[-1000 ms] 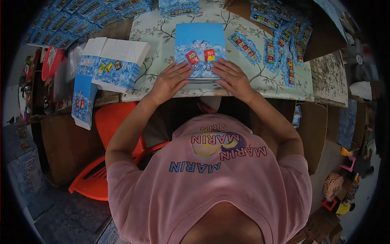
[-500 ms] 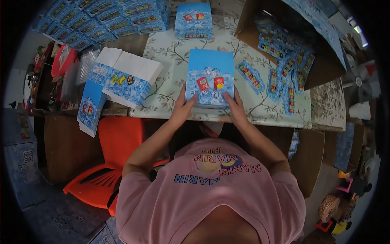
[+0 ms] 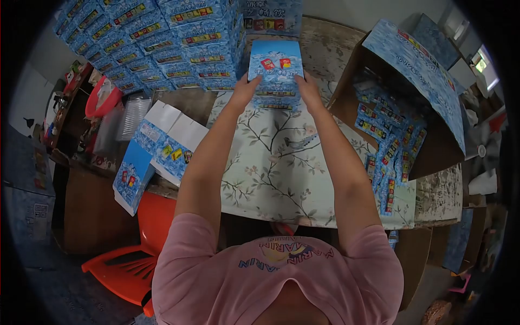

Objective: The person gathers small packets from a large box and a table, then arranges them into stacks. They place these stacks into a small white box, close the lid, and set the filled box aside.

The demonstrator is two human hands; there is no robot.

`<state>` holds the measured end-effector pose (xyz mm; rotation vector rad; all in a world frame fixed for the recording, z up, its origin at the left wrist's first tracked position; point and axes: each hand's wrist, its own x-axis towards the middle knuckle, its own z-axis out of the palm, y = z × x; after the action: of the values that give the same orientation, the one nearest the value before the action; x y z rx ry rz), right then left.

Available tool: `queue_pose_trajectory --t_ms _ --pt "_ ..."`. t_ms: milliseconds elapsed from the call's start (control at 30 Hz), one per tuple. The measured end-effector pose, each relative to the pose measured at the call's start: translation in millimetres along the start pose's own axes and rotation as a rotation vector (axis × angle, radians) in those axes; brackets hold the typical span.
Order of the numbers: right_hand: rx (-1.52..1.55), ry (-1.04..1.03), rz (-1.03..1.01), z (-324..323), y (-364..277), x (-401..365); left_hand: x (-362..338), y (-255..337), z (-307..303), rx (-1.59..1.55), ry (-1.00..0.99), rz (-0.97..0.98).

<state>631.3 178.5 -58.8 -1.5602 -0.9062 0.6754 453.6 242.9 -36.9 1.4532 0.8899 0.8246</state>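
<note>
A blue display box [image 3: 276, 51] with printed packets on its lid sits at the back of the table, on top of another blue box [image 3: 277, 103]. My left hand [image 3: 246, 89] grips its left side and my right hand [image 3: 309, 89] its right side, thumbs at the near edge. The fingers behind the sides are partly hidden. Just left of my hands rises a tall stack of similar blue boxes [image 3: 197, 38].
Flattened blue-and-white cartons [image 3: 162, 135] lie at the left table edge. At right, a large carton [image 3: 417, 59] lies on its side with several small packets [image 3: 390, 154] spilling out. An orange chair [image 3: 124, 254] stands front left. Flowered cloth [image 3: 271, 179] covers the table.
Both hands have carried the blue box from the front of the table to the back, onto the other box. My arms are now stretched out, and the view has tilted up.
</note>
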Motion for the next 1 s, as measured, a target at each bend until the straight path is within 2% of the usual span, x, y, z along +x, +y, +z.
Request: queue_pose_trajectory --t_ms 67,133,167,200,233,267,300,333,400,433,467,500,533,600,633,700,800,900,1000 --pt "-0.012 -0.033 0.002 -4 5 0 -1 -10 -11 0.067 0.010 -0.080" --pt "0.017 -0.150 -0.029 -17 11 -19 -31 0 -21 0.058 -0.092 0.027" --pt "0.024 -0.083 -0.086 -20 26 -36 -38 -30 -37 0.225 -0.010 0.099" --pt "0.031 -0.015 -0.147 -23 43 -58 -62 -32 -56 0.555 0.009 0.224" --pt "-0.001 -0.066 -0.182 -32 63 -85 -99 -29 -74 0.887 0.022 0.347" --pt "-0.030 -0.116 -0.222 -43 79 -114 -137 -27 -86 1.162 0.065 0.242" --pt "-0.144 -0.156 -0.168 -53 82 -146 -170 -25 -97 1.437 0.106 0.130" --pt "-0.256 -0.200 -0.116 -62 85 -176 -193 -35 -108 1.441 0.112 0.108" --pt "-0.222 -0.227 -0.018 -69 105 -215 -241 -70 -132 1.428 0.172 -0.103" --pt "-0.205 -0.274 -0.020 -67 109 -225 -252 -89 -141 1.354 0.214 0.022" --pt "-0.232 -0.220 0.023 -64 111 -234 -258 -101 -145 1.281 0.251 0.152" --pt "-0.265 -0.157 0.067 -61 112 -242 -263 -97 -140 1.183 0.271 0.169" --pt "-0.258 -0.178 0.066 -57 115 -244 -265 -94 -139 1.193 0.284 0.153" --pt "-0.374 -0.058 -0.274 -49 121 -243 -262 -89 -136 1.058 0.247 0.076" --pt "-0.372 -0.053 -0.281 -47 120 -243 -261 -84 -135 1.058 0.250 0.084" --pt "-0.609 -0.026 -0.517 -45 117 -244 -258 -76 -133 1.411 0.401 0.259" --pt "-0.655 -0.027 -0.567 -45 115 -246 -256 -96 -137 1.384 0.313 0.277" --pt "-0.642 -0.009 -0.565 -43 124 -245 -259 -107 -134 1.274 0.312 0.274" --pt "-0.657 0.043 -0.649 -39 130 -245 -261 -109 -137 1.193 0.341 0.272"
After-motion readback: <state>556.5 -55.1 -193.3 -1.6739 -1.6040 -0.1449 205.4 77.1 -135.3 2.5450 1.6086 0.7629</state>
